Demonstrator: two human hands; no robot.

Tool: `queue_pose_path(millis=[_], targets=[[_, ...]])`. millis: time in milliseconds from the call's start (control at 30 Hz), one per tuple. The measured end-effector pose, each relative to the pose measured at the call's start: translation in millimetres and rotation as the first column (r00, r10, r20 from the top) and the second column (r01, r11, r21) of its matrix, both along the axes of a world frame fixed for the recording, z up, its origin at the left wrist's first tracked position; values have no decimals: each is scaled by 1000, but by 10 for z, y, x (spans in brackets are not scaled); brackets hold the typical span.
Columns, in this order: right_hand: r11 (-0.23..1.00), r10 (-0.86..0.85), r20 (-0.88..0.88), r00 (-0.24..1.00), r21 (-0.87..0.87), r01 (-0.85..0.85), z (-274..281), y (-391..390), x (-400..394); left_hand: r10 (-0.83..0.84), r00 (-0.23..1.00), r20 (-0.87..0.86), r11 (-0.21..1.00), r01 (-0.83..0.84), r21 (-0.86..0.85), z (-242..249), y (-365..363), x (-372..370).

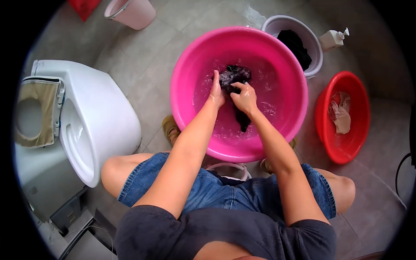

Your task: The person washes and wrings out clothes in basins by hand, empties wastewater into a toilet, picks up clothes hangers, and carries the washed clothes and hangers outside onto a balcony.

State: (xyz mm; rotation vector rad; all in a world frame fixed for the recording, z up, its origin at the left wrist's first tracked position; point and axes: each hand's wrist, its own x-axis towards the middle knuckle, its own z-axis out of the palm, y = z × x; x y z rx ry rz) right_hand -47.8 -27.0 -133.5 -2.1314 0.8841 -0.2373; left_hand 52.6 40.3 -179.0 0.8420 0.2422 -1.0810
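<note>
In the large pink basin (184, 56) a wet black cloth (234, 74) is bunched up over shallow water, and a tail of it hangs toward me. My left hand (216, 92) holds its left side, thumb pointing up and the other fingers hidden behind the fabric. My right hand (245, 98) is closed on the cloth from the right, its fingers curled and wet. The exact kind of garment cannot be made out. Ripples and splashes surround both hands.
A grey basin (318, 60) with black fabric (294, 45) and a white pump bottle (333, 40) stand at the upper right. The red basin (366, 108) holds beige cloth (341, 117). A toilet (117, 104) is on the left, a pink bucket (136, 15) at the top.
</note>
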Motion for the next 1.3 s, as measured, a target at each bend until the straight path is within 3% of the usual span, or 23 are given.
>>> queue_pose_path(millis=[67,133,167,233,367,467,500,567,633,667,700,733,767,800,867,900,1000,1033,1067,1133,1167,1233,1300], targets=[[978,177,133,975,-136,-159,469,190,-95,-87,993,-77,989,77,-123,189,-91,61],[928,297,315,901,-318,-195,605,341,-162,-9,998,-60,989,0,-147,358,-124,63],[944,260,322,910,-283,-170,722,408,-167,-48,996,-75,954,23,-299,626,-110,27],[970,199,405,892,-211,-121,791,519,-89,-14,980,-199,945,-52,-323,678,-101,-5],[926,-38,227,973,-358,119,837,640,63,17,960,-280,910,-131,-394,621,-78,-41],[933,-124,166,978,-316,172,695,491,187,27,977,-213,883,-123,-452,416,-45,-107],[906,-136,240,961,-363,219,647,426,226,39,983,-177,878,-118,-464,328,-44,-123],[942,-196,120,973,-252,220,600,251,242,63,991,-119,871,-113,-478,172,-89,-139],[973,-232,22,973,-15,232,479,-45,240,122,985,-122,920,-159,-358,174,-132,-176],[961,-219,-15,976,168,219,389,-236,209,222,937,-270,961,-257,-102,481,-129,-247],[968,-234,-86,968,72,240,323,-364,144,269,963,-15,962,-267,60,329,-140,-240],[980,-105,-173,979,152,132,242,-515,63,256,935,243,926,-310,215,169,-122,-222],[984,-21,-223,975,167,59,169,-587,-14,156,937,312,956,-223,193,412,-34,-150],[983,66,-272,960,181,-17,97,-674,-78,-82,852,517,903,-155,400,328,27,19],[997,21,-337,941,72,4,-177,-865,-245,-380,544,748,734,-315,602,218,146,265],[995,-33,-406,913,73,69,53,-822,-282,-645,415,642,532,-359,767,508,227,266],[939,31,-212,977,-329,-101,-245,-529,-423,-857,80,508,468,-291,834,244,334,170],[885,109,-398,911,-379,-271,-282,-396,-436,-926,-57,373,378,-166,911,205,356,137],[828,193,-417,888,-416,-376,-399,-312,-455,-953,-200,228,262,-163,951,100,399,121],[805,339,-633,696,-188,-563,-590,-353,-384,-956,-241,165,233,-290,928,-214,430,212],[823,361,-644,674,-119,-555,-496,-448,-328,-945,-251,211,285,-316,905,-242,420,293],[931,265,-693,670,3,-366,-361,-588,-188,-912,-215,349,406,-364,838,-256,392,440],[965,254,-673,695,126,-230,-410,-547,-141,-887,-25,461,440,-347,828,-119,324,485]])
